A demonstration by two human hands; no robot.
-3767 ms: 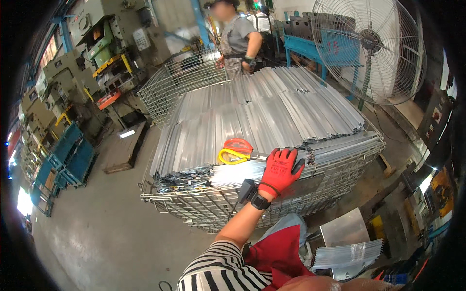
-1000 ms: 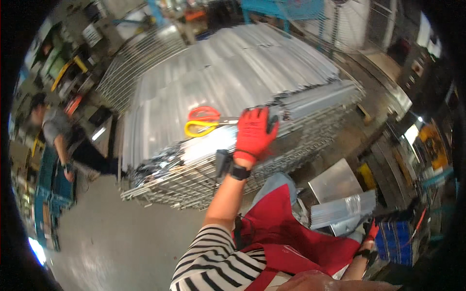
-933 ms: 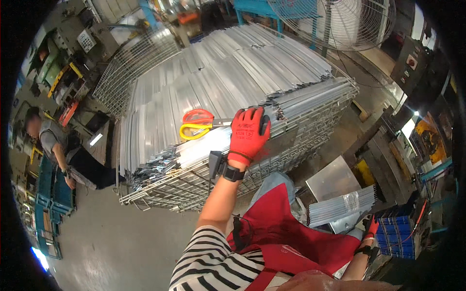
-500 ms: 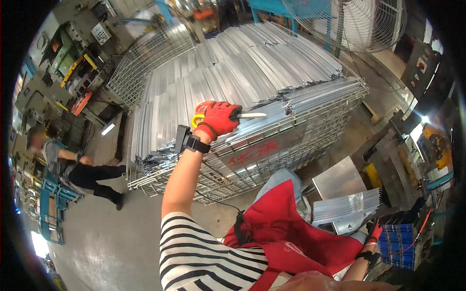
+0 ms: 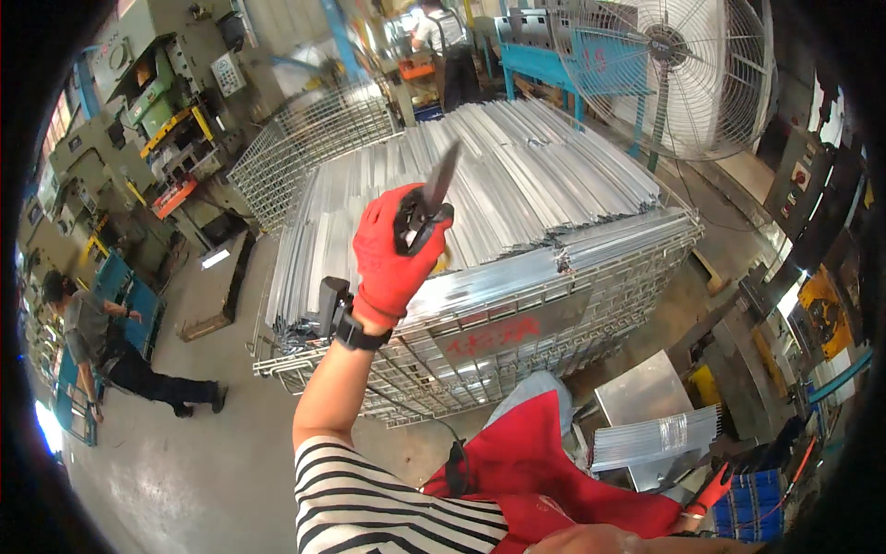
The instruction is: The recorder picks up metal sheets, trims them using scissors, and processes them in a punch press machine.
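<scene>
My left hand (image 5: 395, 249), in a red glove with a dark palm, is raised over the near edge of the wire cage. It is closed around a pair of scissors (image 5: 445, 174), whose dark blade points up; the fingers mostly hide the handles. Behind it, long silver metal strips (image 5: 517, 171) fill the wire cage (image 5: 591, 309) in overlapping layers. Low at the right, my right hand (image 5: 711, 491), also red-gloved, reaches beside a blue crate (image 5: 759, 503) with its fingers stretched out. Near it lies a bundle of metal strips (image 5: 651, 440) with clear wrap around it.
A large fan (image 5: 664, 55) stands at the far right, beside a blue table (image 5: 535, 65). One person (image 5: 101, 337) leans over a blue cart at the left; another (image 5: 448, 55) stands at the back. Machines (image 5: 152, 97) line the left side. A flat metal sheet (image 5: 643, 392) lies at the right.
My left hand has lifted and turned, so the scissors point up instead of right. My right hand has moved slightly down. The person at the left now bends lower over the cart.
</scene>
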